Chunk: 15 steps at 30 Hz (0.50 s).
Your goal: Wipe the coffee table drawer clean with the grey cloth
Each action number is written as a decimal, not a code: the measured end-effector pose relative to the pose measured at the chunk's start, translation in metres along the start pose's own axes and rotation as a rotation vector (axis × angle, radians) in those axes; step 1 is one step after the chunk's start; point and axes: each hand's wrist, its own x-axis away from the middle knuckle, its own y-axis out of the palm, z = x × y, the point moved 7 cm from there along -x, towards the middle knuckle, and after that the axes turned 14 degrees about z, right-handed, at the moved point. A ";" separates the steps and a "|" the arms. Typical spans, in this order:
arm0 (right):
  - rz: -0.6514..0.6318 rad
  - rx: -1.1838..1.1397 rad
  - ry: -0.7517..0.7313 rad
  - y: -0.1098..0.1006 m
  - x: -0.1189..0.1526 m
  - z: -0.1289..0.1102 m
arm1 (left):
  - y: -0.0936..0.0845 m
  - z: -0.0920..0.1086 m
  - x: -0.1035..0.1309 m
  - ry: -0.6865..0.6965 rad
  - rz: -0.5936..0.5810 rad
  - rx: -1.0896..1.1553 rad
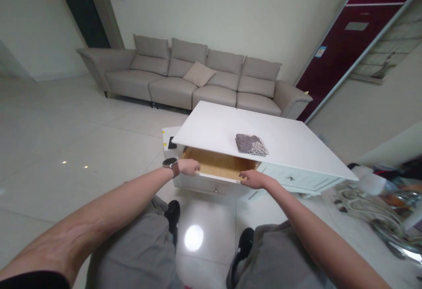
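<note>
A white drawer point(211, 184) with a small metal knob stands pulled out of the white coffee table point(217, 120), and its light wooden inside shows. My left hand point(189, 167), below a wrist watch, is closed over the left end of the drawer's front, fingers hooked over the top edge. At the right end, my right hand point(253, 178) grips the same edge with curled fingers. On the tabletop above the drawer lies a folded grey and patterned cloth point(251, 144), apart from both hands.
A grey sofa point(171, 89) with a beige cushion point(199, 74) stands along the wall behind the table. Beside the table's left end is a white box point(167, 135) with a dark object on it. Cluttered items point(369, 205) and coiled tubing lie at right.
</note>
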 end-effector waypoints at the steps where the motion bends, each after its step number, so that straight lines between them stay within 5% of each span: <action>1: -0.009 0.019 0.019 0.010 -0.006 0.008 | 0.007 -0.003 -0.007 -0.008 -0.032 -0.015; 6: -0.103 0.094 0.044 0.048 -0.024 0.029 | 0.022 -0.013 -0.041 -0.027 -0.051 -0.031; 10: -0.160 0.150 0.014 0.058 -0.030 0.033 | 0.039 -0.010 -0.055 -0.011 -0.186 -0.038; 15: -0.176 0.211 0.000 0.064 -0.036 0.035 | 0.044 -0.002 -0.059 -0.031 -0.219 -0.017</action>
